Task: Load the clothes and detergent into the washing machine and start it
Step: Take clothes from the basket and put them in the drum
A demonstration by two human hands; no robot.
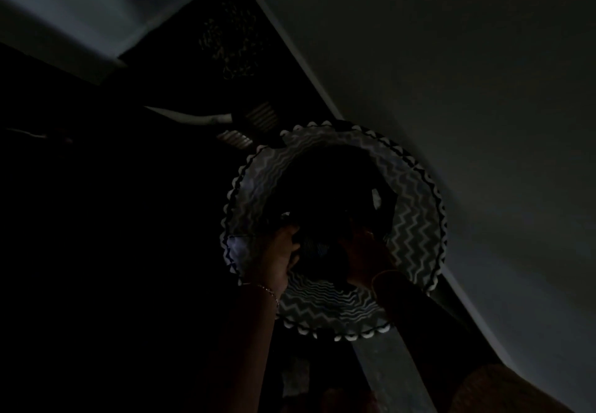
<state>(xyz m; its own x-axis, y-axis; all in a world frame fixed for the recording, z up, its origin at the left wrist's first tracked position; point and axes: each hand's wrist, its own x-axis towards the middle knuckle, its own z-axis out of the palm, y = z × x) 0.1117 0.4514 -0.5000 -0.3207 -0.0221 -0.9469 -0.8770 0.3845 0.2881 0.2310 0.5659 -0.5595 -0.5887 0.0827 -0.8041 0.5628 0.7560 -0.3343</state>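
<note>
Frame is very dark, so we read only the lit parts. We look straight down into a round basket with a grey-and-white zigzag lining and a scalloped black-and-white rim. The clothes sit inside it as a dark heap filling the middle. We can't separate single pieces. One small pale tag shows on the right side of the heap.

Both hands reach into the basket from the near rim. The left hand is at the near-left edge of the heap, its fingers curled onto dark cloth, gripping it. It has a thin bracelet at the wrist. The right hand is on the near-right edge of the heap, almost black. We can't tell how its fingers lie or whether they hold anything. A sleeve covers that wrist and crosses the basket rim.

The basket stands just beside a pale wall on the right. A pale pipe lies beyond the basket on the upper left. Everything left of the basket is too dark to tell.
</note>
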